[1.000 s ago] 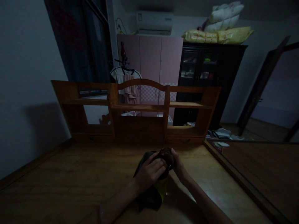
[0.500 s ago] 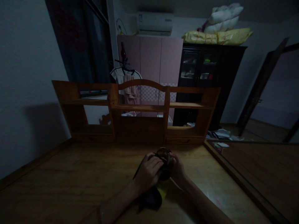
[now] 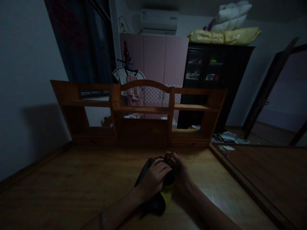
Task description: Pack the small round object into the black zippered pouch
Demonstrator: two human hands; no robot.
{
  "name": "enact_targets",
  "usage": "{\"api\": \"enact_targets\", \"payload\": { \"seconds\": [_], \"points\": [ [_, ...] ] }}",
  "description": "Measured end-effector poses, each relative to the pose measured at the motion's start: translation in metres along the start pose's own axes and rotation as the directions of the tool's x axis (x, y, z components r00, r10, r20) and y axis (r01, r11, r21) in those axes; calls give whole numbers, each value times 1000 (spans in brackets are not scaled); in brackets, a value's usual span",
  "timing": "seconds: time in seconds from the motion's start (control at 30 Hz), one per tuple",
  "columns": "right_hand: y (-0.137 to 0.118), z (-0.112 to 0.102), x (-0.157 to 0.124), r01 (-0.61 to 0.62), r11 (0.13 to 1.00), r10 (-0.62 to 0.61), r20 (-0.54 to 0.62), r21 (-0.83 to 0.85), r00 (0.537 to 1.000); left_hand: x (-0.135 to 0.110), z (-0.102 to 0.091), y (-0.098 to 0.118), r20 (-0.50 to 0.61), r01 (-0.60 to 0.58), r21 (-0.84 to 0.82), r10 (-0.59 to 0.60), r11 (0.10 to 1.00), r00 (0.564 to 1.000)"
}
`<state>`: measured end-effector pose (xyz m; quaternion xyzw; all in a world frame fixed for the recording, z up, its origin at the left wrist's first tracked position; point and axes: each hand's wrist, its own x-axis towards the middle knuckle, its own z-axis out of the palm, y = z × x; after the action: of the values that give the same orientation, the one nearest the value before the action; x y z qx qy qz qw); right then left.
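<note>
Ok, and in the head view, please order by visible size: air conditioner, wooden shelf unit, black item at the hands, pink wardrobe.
1. Wooden shelf unit
2. Pink wardrobe
3. Unsure between air conditioner and black item: the latter is nearer, partly covered by the left hand.

From head height we look forward and down, from near, across the wooden tabletop toward the shelf unit.

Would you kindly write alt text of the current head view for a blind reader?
A person's left hand and right hand hold a dark bundle showing some yellow at a wooden tabletop in dim light. Behind stand a wooden shelf unit, pink wardrobe and dark cabinet.
</note>
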<state>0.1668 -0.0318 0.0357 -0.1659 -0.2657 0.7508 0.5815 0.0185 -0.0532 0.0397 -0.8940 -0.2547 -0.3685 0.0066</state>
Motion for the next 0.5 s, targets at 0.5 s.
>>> {"api": "enact_targets", "payload": {
  "seconds": [0.5],
  "points": [
    [-5,-8,1,91,990,-65,-225,105,972,-5,0,-8,-51,111,62,-108,992,993]
  ]
}}
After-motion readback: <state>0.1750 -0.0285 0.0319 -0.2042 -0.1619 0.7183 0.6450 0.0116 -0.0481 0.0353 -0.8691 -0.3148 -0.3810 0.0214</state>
